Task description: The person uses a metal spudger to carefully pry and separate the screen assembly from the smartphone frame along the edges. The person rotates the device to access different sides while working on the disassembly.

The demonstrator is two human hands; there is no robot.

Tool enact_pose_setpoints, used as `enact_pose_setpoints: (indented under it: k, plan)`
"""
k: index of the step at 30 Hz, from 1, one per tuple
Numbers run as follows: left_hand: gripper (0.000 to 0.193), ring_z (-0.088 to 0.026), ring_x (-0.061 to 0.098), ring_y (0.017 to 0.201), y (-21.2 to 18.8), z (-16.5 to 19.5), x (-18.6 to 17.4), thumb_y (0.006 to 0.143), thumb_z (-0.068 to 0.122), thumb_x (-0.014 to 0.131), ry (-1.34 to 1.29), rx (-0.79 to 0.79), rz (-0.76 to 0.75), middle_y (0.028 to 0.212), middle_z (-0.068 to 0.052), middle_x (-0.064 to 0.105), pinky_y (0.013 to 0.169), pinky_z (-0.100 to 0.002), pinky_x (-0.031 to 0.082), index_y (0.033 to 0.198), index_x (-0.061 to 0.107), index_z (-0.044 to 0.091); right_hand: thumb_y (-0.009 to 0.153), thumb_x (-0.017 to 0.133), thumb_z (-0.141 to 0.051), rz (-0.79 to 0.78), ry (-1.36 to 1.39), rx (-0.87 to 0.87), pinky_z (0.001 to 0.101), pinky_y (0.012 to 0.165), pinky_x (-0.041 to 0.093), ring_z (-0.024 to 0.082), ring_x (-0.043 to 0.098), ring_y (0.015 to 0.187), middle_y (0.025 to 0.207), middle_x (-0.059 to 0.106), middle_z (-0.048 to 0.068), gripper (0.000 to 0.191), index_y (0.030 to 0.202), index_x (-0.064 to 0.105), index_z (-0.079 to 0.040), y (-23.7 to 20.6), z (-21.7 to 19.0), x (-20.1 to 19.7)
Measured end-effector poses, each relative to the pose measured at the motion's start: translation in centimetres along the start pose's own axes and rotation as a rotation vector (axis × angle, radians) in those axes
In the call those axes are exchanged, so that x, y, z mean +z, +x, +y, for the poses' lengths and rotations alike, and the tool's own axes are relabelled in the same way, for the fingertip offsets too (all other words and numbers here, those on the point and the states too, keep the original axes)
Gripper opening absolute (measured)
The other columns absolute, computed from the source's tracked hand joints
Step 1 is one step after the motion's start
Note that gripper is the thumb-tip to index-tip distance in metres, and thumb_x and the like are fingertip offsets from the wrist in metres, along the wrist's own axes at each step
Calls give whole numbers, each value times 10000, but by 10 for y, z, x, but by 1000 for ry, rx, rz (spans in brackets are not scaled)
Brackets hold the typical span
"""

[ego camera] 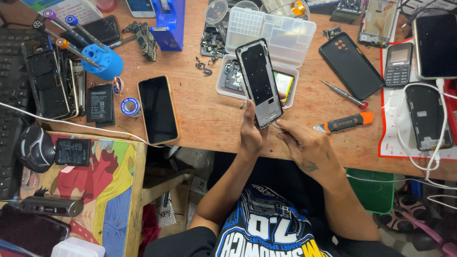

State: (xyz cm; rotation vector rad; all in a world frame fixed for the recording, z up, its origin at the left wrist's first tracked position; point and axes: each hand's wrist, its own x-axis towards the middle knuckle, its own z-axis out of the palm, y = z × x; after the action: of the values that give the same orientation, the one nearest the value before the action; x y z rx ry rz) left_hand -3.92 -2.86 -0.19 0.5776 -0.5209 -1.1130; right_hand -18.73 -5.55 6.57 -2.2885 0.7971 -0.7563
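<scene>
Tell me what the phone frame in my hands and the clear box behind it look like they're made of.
Phone frame: a grey rim, likely plastic or metal, with a glossy black panel. Compartment box: translucent, milky plastic; its dividers show through the lid. The left hand grips the frame.

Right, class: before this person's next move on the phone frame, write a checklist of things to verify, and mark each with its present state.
1. Phone frame gripped firmly by the left hand: ok, fingers wrap its lower edge.
2. Right hand holds a thin tool at the frame's bottom corner: ok, but the tool's tip is too small to identify.
3. Frame clear of the parts tray: cannot tell, it overlaps the tray in view.
4. Orange-handled tool close to the right hand: ok, lying on the table.
5. Small screwdriver close by: ok.
</scene>
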Motion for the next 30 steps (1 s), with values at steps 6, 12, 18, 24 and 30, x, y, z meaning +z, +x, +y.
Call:
enact_pose_setpoints:
  k: [6,12,18,24,30]
  plan:
    - [640,-250,639,1160,0,5,-1,1129,516,314,10,41,4,1271,-183,656,1042,-393,523,1362,562,-27,922,757,-67,109,11,146,311,543,503,190,683,640,896,707,130,146,1041,699,-7,1,-2,1]
    - [652,-227,614,1152,0,-7,2,1130,555,328,37,70,64,1252,-151,648,1014,-362,512,1358,563,-10,932,729,-37,44,-36,74,308,549,506,198,691,658,901,704,122,139,1068,707,-18,5,-10,3]
    - [634,-223,619,1143,1,-14,3,1126,546,341,2,91,69,1246,-145,647,987,-355,521,1350,558,-6,917,677,46,13,-110,4,364,660,535,290,700,775,903,682,157,240,1148,708,-16,7,-12,1]
    - [646,-246,628,1155,3,-6,0,1122,537,316,0,86,46,1252,-164,650,1022,-384,528,1367,551,-14,929,704,54,98,43,103,326,617,535,227,705,736,954,696,132,194,1110,684,-15,9,-10,0]
    - [636,-251,631,1161,3,-3,2,1113,520,301,37,86,38,1243,-155,659,1026,-395,539,1354,568,-4,896,744,41,104,18,47,282,539,516,188,706,709,1025,704,119,211,1090,710,-34,13,-11,3]
